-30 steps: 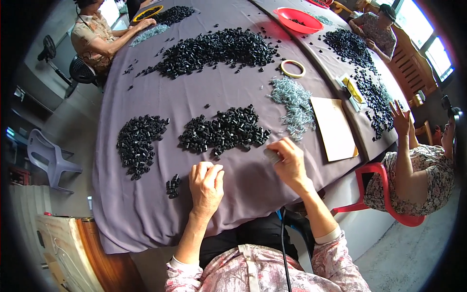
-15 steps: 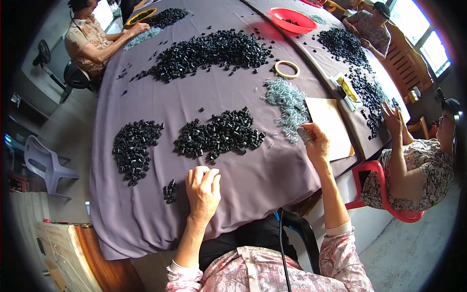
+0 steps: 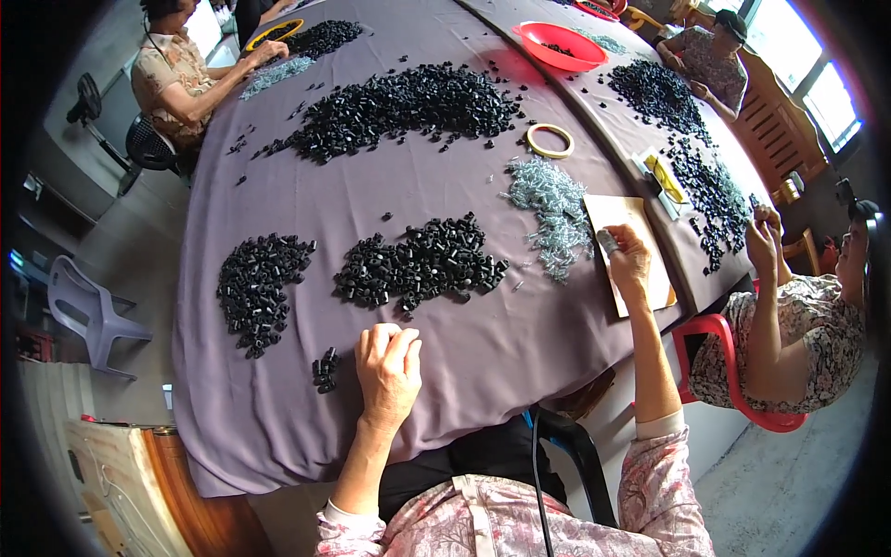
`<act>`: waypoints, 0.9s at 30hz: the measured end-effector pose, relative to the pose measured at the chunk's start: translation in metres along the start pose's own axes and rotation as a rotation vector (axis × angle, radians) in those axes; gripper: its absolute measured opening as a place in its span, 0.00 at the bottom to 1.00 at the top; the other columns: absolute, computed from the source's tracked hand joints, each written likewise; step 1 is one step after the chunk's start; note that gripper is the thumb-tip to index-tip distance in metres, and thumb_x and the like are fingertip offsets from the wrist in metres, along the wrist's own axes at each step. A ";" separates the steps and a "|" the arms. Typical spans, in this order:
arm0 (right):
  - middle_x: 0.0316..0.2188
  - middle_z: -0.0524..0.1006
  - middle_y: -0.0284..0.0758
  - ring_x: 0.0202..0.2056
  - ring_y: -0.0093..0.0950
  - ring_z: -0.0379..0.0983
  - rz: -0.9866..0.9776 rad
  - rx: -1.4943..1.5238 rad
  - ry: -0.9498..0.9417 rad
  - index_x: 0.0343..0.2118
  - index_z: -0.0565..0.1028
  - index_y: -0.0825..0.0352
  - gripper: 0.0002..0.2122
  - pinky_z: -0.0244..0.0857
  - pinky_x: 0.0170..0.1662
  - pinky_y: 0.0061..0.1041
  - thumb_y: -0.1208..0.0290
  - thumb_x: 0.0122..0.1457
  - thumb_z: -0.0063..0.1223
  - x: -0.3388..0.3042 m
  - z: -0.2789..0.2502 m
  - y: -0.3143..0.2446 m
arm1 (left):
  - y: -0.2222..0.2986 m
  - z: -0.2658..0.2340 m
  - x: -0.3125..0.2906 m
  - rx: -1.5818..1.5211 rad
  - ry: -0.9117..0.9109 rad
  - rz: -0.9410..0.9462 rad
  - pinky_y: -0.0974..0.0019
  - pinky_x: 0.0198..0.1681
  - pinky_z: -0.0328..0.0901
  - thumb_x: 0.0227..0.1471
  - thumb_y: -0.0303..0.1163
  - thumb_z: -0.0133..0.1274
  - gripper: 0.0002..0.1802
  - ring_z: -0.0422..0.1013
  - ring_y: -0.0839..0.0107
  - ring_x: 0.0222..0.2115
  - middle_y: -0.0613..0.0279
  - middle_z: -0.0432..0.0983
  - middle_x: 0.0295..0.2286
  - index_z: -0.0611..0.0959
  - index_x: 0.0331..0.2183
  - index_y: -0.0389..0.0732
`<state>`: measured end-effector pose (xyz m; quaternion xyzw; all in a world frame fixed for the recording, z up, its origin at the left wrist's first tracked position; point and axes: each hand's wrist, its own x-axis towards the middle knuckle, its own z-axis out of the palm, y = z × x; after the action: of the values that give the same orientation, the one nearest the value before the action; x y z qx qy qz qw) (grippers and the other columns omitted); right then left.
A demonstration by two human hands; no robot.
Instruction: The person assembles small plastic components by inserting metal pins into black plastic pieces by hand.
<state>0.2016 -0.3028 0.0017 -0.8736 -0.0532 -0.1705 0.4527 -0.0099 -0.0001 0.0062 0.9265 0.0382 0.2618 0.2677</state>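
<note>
My left hand point(image 3: 388, 373) hovers at the near side of the cloth-covered table with its fingers curled together. Whatever it holds is hidden. Just left of it lies a small cluster of black cylindrical caps point(image 3: 325, 369). Two bigger piles of the same caps spread beyond, one at the left point(image 3: 264, 292) and one in the middle point(image 3: 422, 265). My right hand point(image 3: 631, 260) is over a tan board point(image 3: 640, 304), fingers closed, with a grey wrapping on a fingertip. I cannot make out what is in it. Beside the board is a heap of small silvery screw-like pieces point(image 3: 555, 223).
Farther back are a large pile of black caps point(image 3: 408, 107), a pale yellow ring point(image 3: 550, 140) and a red basin point(image 3: 561, 46). A clear box with a yellow item point(image 3: 664, 179) sits right of a table seam. Other people work at the left and right edges.
My right hand has moved right, from the edge of the silvery heap to over the tan board. My left hand stays nearly in place. The person at right has brought their hands together.
</note>
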 end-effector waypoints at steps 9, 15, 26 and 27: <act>0.20 0.72 0.29 0.21 0.17 0.63 -0.009 -0.184 0.198 0.32 0.74 0.65 0.06 0.59 0.25 0.18 0.71 0.52 0.54 0.028 -0.023 0.016 | 0.000 0.001 0.001 -0.006 0.004 0.007 0.61 0.34 0.59 0.42 0.26 0.53 0.04 0.63 0.62 0.29 0.61 0.66 0.27 0.77 0.26 0.40; 0.35 0.69 0.46 0.35 0.40 0.69 -0.052 -0.476 0.461 0.39 0.70 0.65 0.13 0.62 0.38 0.34 0.70 0.50 0.50 0.067 -0.051 0.041 | 0.001 0.001 0.001 -0.001 0.011 -0.005 0.61 0.33 0.61 0.40 0.25 0.54 0.05 0.64 0.61 0.28 0.60 0.67 0.25 0.78 0.26 0.38; 0.38 0.67 0.42 0.38 0.39 0.65 0.079 -0.728 0.419 0.31 0.74 0.59 0.09 0.61 0.40 0.34 0.65 0.46 0.55 0.088 -0.076 0.079 | 0.002 0.000 0.003 0.010 -0.011 -0.002 0.62 0.34 0.59 0.41 0.26 0.53 0.05 0.63 0.63 0.29 0.62 0.66 0.27 0.77 0.27 0.40; 0.39 0.67 0.43 0.40 0.39 0.65 0.066 -0.708 0.413 0.31 0.75 0.59 0.08 0.60 0.42 0.34 0.65 0.46 0.55 0.088 -0.076 0.080 | 0.002 0.000 0.003 0.010 -0.013 -0.003 0.62 0.34 0.59 0.41 0.26 0.53 0.05 0.63 0.63 0.29 0.62 0.66 0.27 0.77 0.27 0.40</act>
<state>0.2843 -0.4164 0.0111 -0.9241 0.1290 -0.3352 0.1304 -0.0075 -0.0012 0.0083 0.9294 0.0392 0.2553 0.2638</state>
